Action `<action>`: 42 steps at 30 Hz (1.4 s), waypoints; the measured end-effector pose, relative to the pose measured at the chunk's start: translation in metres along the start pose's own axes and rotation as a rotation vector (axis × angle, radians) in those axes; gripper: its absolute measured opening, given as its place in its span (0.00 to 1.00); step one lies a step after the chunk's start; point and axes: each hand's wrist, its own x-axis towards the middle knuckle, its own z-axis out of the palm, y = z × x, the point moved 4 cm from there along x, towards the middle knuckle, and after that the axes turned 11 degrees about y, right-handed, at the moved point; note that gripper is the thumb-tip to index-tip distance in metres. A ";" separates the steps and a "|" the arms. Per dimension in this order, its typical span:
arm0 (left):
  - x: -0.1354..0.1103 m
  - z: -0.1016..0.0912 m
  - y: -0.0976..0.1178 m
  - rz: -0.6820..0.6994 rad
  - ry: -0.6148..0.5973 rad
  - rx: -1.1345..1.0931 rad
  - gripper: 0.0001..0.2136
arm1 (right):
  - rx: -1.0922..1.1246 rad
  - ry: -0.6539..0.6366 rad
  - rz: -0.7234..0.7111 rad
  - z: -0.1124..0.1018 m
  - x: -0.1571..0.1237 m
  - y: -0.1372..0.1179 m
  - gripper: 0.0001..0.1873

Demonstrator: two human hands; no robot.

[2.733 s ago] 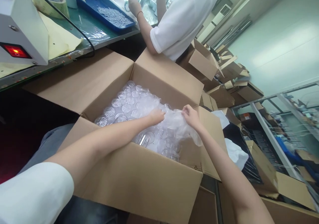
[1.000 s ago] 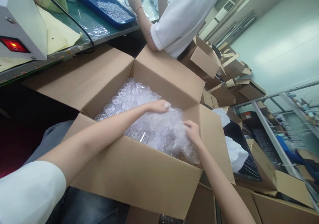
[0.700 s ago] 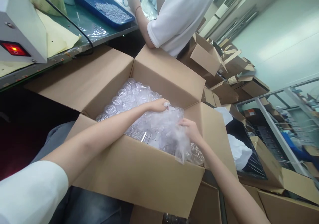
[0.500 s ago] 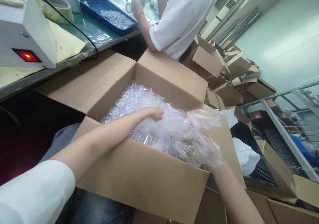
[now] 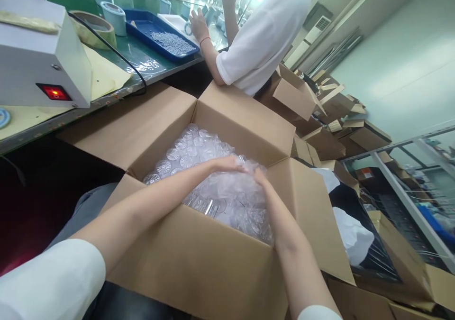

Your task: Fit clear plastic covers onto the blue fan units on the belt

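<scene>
An open cardboard box (image 5: 245, 116) stands in front of me with its flaps spread. Several clear round plastic pieces (image 5: 172, 155) with ribbed faces lie in rows inside it. Over them, toward the right, is a crumpled clear plastic bag (image 5: 231, 185). My left hand (image 5: 229, 163) reaches across the box and is closed on the bag's upper edge. Close beside it, my right hand (image 5: 260, 174) grips the same plastic from the right side. Fingertips of both hands are partly hidden by the film.
On the green bench at left are a white machine (image 5: 39, 50) with a lit red switch, a tape roll (image 5: 93, 28) and a blue tray (image 5: 161, 35) of small pieces. A co-worker's white sleeve (image 5: 256, 40) is beyond the box. Cardboard boxes (image 5: 295, 92) crowd the right.
My right hand has moved left and inward from the box's right edge, bringing the spread plastic film down over the contents. My left hand stays almost in place.
</scene>
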 end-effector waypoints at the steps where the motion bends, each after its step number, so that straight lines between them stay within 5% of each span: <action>1: 0.001 -0.001 0.001 -0.001 0.006 -0.029 0.12 | -0.008 -0.017 0.023 -0.001 0.003 0.003 0.14; 11: 0.003 0.014 -0.006 -0.095 -0.041 -0.002 0.10 | 0.002 0.063 0.170 -0.023 -0.007 0.030 0.15; 20: 0.010 -0.001 -0.018 -0.190 0.137 -0.060 0.13 | 0.151 0.043 -0.062 -0.069 0.001 -0.030 0.12; 25: 0.017 -0.006 -0.028 -0.264 0.228 -0.173 0.13 | 0.249 0.017 -0.127 -0.091 -0.019 -0.053 0.10; 34: 0.017 -0.011 -0.022 -0.310 0.305 -0.294 0.13 | 0.322 -0.089 -0.102 -0.072 -0.068 -0.045 0.09; 38: 0.010 -0.010 -0.012 -0.282 0.281 -0.297 0.13 | 0.352 -0.034 -0.089 -0.061 -0.073 -0.044 0.23; 42: 0.002 -0.010 -0.003 -0.223 0.240 -0.209 0.13 | 0.375 0.052 -0.081 -0.045 -0.067 -0.048 0.17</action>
